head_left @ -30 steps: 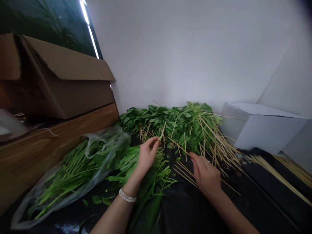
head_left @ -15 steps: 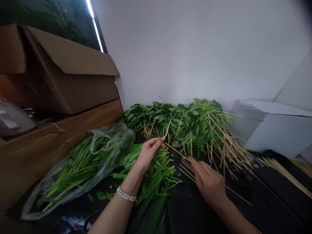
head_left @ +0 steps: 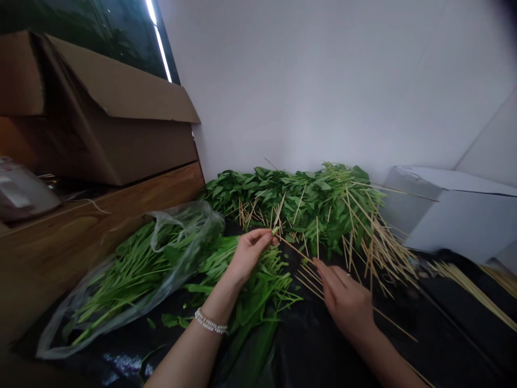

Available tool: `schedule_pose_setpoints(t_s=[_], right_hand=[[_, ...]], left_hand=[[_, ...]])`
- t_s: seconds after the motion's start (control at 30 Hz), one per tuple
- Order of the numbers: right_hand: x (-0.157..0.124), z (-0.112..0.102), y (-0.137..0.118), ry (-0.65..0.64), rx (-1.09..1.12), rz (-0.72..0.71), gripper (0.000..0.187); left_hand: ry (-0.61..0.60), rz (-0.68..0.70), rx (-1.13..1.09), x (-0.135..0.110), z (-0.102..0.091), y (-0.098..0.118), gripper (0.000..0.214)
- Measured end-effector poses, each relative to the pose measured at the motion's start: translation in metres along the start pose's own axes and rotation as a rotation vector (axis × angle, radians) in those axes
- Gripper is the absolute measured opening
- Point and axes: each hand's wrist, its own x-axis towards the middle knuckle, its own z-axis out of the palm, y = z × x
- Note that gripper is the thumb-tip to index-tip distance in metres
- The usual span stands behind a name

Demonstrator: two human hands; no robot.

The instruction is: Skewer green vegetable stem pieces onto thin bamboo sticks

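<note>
My left hand, with a bead bracelet on the wrist, pinches a thin green stem at its fingertips. My right hand grips a bamboo skewer whose tip points at that stem. Under my left hand lies a heap of loose green stems on black plastic sheeting. Behind both hands, a pile of skewered leafy greens rests against the wall, sticks jutting out to the right.
A clear plastic bag of greens lies at the left beside a wooden ledge carrying a cardboard box. A white box stands at the right, with loose skewers in front of it.
My left hand lifted slightly and drew the stem in toward the skewer tip. My right hand slid a little to the right. The view shifted slightly.
</note>
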Motion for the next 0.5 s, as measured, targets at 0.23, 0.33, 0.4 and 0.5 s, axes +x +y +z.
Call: schedule_pose_setpoints(t_s=[0.23, 0.33, 0.4, 0.5], right_hand=[[0.0004, 0.0031, 0.0010, 0.067, 0.011, -0.020, 0.035], [0.0012, 0.0025, 0.0008, 0.060, 0.032, -0.021, 0.035], [0.0014, 0.0023, 0.0010, 0.060, 0.045, -0.018, 0.035], [0.0011, 0.0025, 0.0016, 0.072, 0.052, -0.013, 0.035]], left_hand=[[-0.002, -0.007, 0.012, -0.0002, 0.0002, -0.0001, 0.029], [-0.007, 0.000, 0.017, -0.0002, 0.0003, -0.0001, 0.029], [-0.003, 0.002, 0.013, -0.0002, 0.0003, -0.0005, 0.028], [-0.003, 0.005, 0.018, -0.0001, -0.0001, -0.0016, 0.028]])
